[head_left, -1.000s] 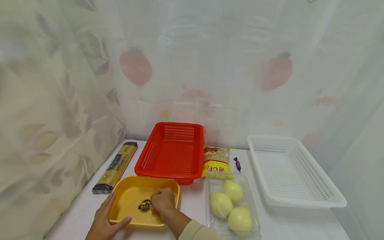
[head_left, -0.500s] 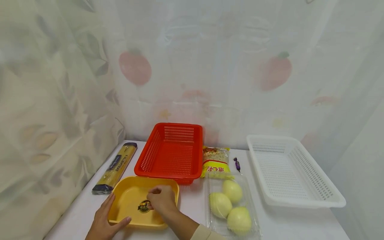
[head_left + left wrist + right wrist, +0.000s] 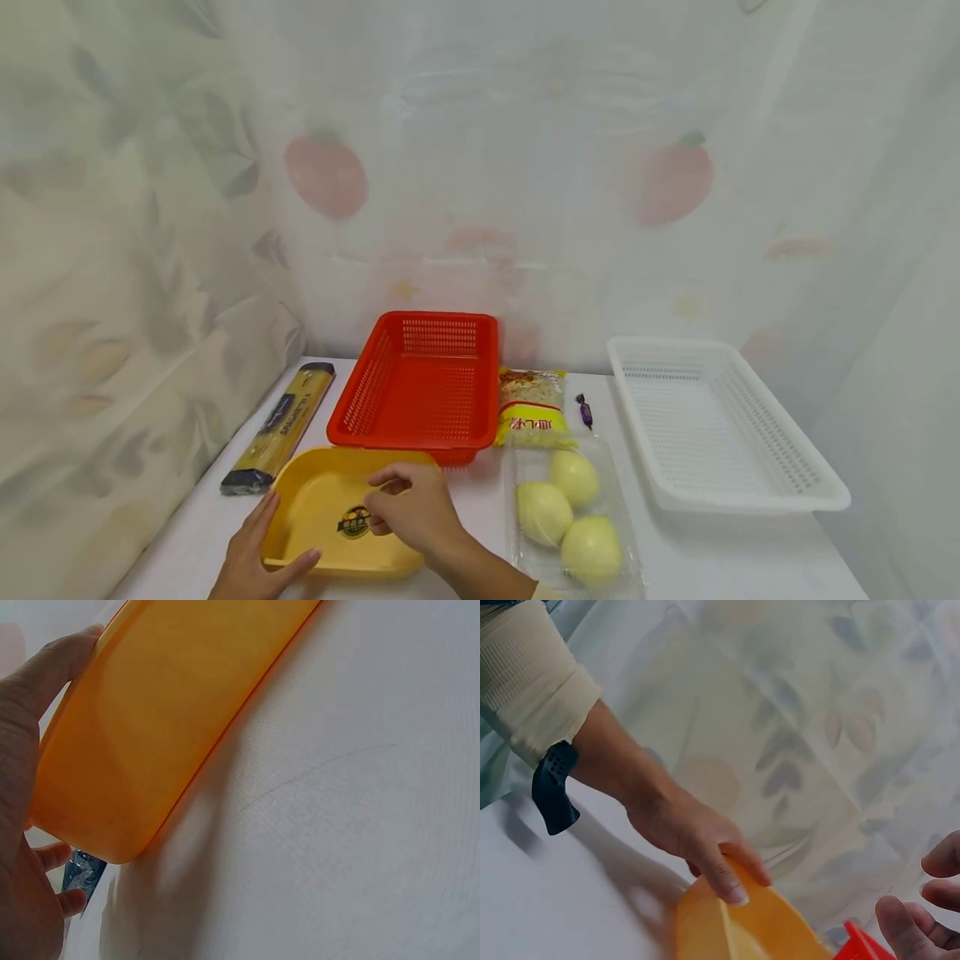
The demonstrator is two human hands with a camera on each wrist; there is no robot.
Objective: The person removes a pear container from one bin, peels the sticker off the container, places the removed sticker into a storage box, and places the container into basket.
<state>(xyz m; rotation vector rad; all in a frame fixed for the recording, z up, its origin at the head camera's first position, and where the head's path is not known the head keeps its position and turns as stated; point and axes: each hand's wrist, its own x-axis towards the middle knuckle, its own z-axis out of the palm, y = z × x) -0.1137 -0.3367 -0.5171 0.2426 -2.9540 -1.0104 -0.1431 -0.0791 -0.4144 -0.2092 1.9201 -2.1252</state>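
Note:
My left hand (image 3: 249,557) grips the near left corner of a yellow plastic basin (image 3: 315,500). Its thumb lies on the front rim while the fingers go round the left side, as the left wrist view also shows for the basin (image 3: 157,712). A round dark sticker with a printed banner (image 3: 352,522) is on the basin's floor. Over the basin's right half hovers my right hand (image 3: 420,507), fingers loosely bent and thumb apart from them. In the right wrist view I see nothing between the fingertips of the right hand (image 3: 919,926).
Behind the basin stands a red basket (image 3: 427,400); a spaghetti pack (image 3: 281,429) lies at left. Right of them are a yellow food bag (image 3: 531,408), a purple wrapped candy (image 3: 584,412), a clear box (image 3: 525,554) with pale round items (image 3: 591,550), and a white basket (image 3: 697,433).
My right hand has lifted from low beside the sticker, and its curled fingers have loosened. The left hand stays on the basin. The head view has shifted slightly.

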